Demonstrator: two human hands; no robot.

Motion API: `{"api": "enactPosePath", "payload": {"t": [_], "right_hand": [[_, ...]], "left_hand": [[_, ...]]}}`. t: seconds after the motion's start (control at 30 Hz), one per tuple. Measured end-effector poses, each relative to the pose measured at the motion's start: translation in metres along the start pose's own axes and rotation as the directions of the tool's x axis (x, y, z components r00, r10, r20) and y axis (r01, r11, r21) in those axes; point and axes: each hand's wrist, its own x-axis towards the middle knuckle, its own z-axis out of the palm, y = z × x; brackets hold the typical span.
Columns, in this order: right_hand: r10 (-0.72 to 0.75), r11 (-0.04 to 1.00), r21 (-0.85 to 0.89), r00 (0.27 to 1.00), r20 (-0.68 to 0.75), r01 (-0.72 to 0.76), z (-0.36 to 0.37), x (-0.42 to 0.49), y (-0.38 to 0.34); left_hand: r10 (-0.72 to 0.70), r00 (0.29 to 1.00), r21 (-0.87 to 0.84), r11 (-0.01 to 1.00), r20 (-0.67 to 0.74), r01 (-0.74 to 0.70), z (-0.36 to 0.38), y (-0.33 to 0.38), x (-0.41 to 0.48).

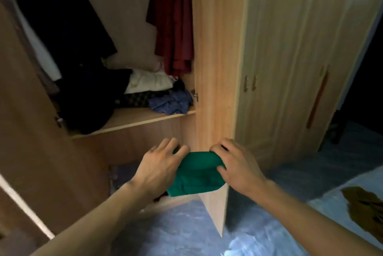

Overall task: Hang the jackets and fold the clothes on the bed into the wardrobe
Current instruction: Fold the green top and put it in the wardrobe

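Both hands hold the folded green cloth [196, 174]. The left hand [159, 166] grips its left side, and the right hand [238, 164] pinches its right side with bent fingers. The cloth is up in the air, low down, near the open wardrobe [217, 48] and below the shelf [145, 116].

The fold could fall open if one hand lets go too soon. The shelf already has a messy pile [149, 91] on it, so pushing the cloth in there might knock things off.

I count two hands, one green cloth and one shelf. One dark garment [62, 17] and one red garment [174, 27] are hanging up. One brown cloth [364, 204] lies on the bed [335, 195] at the right. The pile is too jumbled to count.
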Motion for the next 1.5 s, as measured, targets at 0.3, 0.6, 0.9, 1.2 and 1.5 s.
{"api": "enactPosePath", "payload": {"t": [0.3,0.6,0.9,1.2,1.5], "right_hand": [[-0.200,0.978,0.065,0.980,0.016,0.199,0.071,0.128,-0.104],[-0.262,0.961,0.117,0.960,0.104,0.250,0.148,0.220,-0.090],[-0.297,0.942,0.215,0.936,0.187,0.256,0.253,0.319,-0.032],[-0.360,0.928,0.229,0.869,0.341,0.295,0.349,0.362,-0.023],[-0.298,0.951,0.229,0.805,0.514,0.206,0.462,0.331,-0.024]], "left_hand": [[-0.218,0.976,0.030,0.976,0.005,0.218,0.012,-0.155,-0.058],[-0.293,0.954,0.011,0.956,0.060,0.293,0.074,-0.228,-0.034],[-0.404,0.905,0.061,0.915,0.135,0.399,0.160,-0.289,0.033],[-0.477,0.837,0.020,0.871,0.268,0.490,0.253,-0.332,0.030],[-0.493,0.758,-0.045,0.826,0.427,0.562,0.374,-0.331,-0.019]]}}
